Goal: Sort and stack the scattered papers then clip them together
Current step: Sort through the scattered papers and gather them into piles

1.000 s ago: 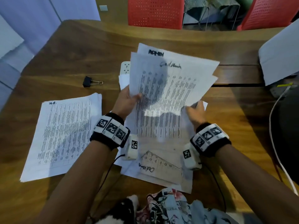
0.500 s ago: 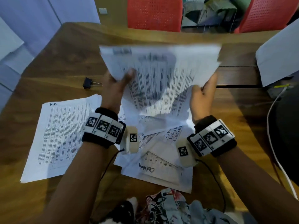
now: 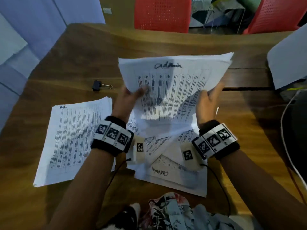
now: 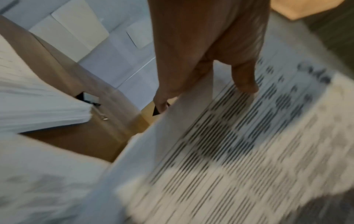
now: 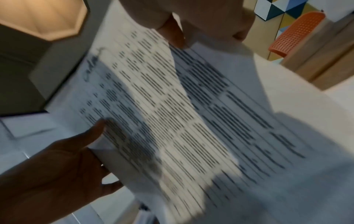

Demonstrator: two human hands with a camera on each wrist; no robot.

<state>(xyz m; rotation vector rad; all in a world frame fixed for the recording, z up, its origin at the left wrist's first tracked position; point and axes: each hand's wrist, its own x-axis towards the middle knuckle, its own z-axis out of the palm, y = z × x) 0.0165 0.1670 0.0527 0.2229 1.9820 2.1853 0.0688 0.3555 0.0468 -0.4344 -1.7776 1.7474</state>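
Note:
I hold a bundle of printed papers (image 3: 172, 87) headed with a handwritten word, raised and tilted above the wooden table (image 3: 79, 60). My left hand (image 3: 132, 95) pinches its left edge, thumb on top. My right hand (image 3: 209, 97) grips its right edge. The left wrist view shows my left hand (image 4: 206, 68) with the thumb on the sheets (image 4: 239, 151). The right wrist view shows my right hand (image 5: 191, 22) on the bundle (image 5: 172, 113). A neat stack (image 3: 71, 140) lies at the left. Loose sheets (image 3: 174, 176) lie under my wrists. A black binder clip (image 3: 98, 85) lies behind the stack.
Two red chairs (image 3: 162, 14) (image 3: 279, 14) stand behind the table's far edge. A large white sheet (image 3: 289, 60) rises at the right. Below it, a white cable (image 3: 289, 146) runs along the right edge. Patterned cloth (image 3: 166, 213) sits at the near edge.
The fanned sheets have been drawn into a more even bundle. My hands moved from its lower corners to its left and right edges, and the bundle turned to face me more squarely.

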